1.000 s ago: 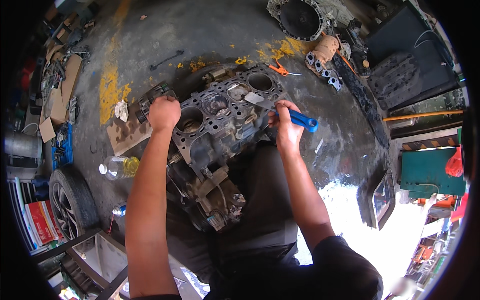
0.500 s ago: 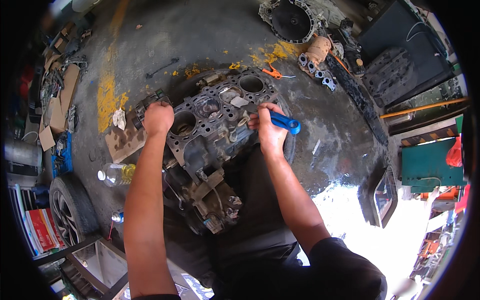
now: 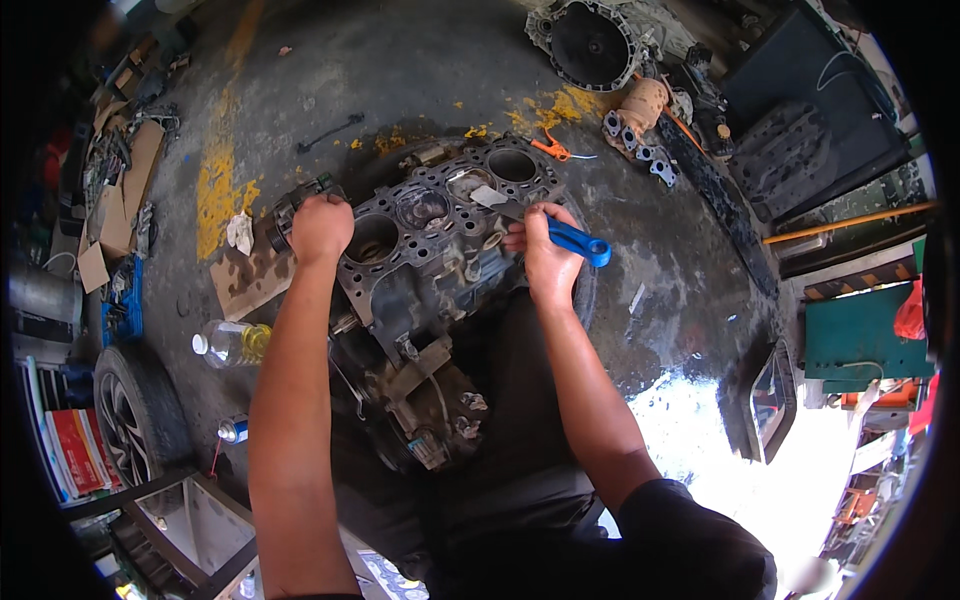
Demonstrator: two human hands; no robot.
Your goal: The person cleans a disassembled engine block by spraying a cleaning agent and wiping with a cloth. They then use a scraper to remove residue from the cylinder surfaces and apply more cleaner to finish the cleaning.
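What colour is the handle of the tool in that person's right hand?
Bright blue. The tool handle sticks out of the right hand over the engine block, seen clearly in the head view.

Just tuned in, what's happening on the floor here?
A person leans over an engine block lying on the greasy floor. The left hand grips the block's left end, steadying it. The right hand holds a blue-handled tool against the block's top face, near the cylinder bores. A plastic bottle and a tyre lie to the left.

Right hand (image 3: 545, 262) further onto engine block (image 3: 440, 250)
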